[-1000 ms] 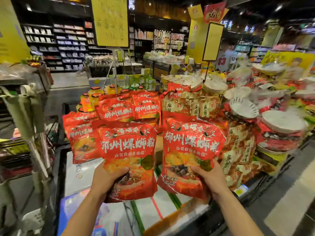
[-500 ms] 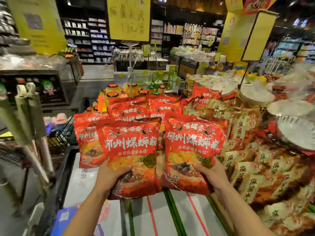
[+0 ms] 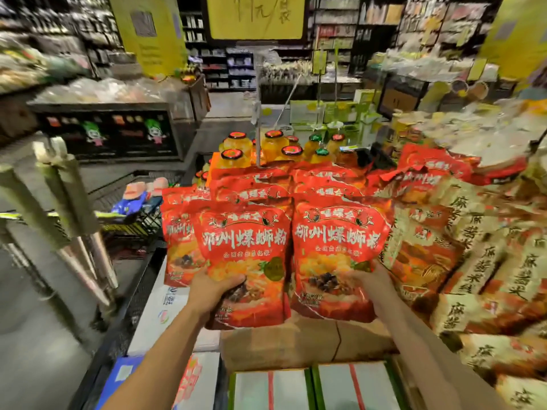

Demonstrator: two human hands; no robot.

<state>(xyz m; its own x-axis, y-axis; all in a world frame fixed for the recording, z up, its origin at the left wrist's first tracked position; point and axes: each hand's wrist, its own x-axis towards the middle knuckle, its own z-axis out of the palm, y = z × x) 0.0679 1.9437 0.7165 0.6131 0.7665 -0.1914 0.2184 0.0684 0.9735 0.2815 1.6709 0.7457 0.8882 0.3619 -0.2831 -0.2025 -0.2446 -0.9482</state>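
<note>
Across the middle of the shop a display stand (image 3: 134, 303) carries heaped goods under a yellow price sign (image 3: 254, 16), presumably stacked in the open so that shoppers can help themselves. Beige packets (image 3: 479, 247) fill its right side, and a stack of red bags (image 3: 266, 184) leans back in rows at the centre with the printed fronts facing outward, easy to read. Orange jars (image 3: 236, 155) stand upright behind them. A brown cardboard box (image 3: 296, 341) lies nearer, below the hands.

Just in front of the stack, two bags of the same kind are held side by side, upright, fronts toward the camera; this looks like a comparison or a choice between them. The left hand (image 3: 213, 291) grips the left bag (image 3: 245, 255) at its lower left corner, and the right hand (image 3: 373, 287) grips the right bag (image 3: 334, 250) at its lower right edge, so neither hand covers the lettering. Each thumb lies across the front of its bag, pinching it against fingers hidden behind; whether those fingers are spread cannot be told.
</note>
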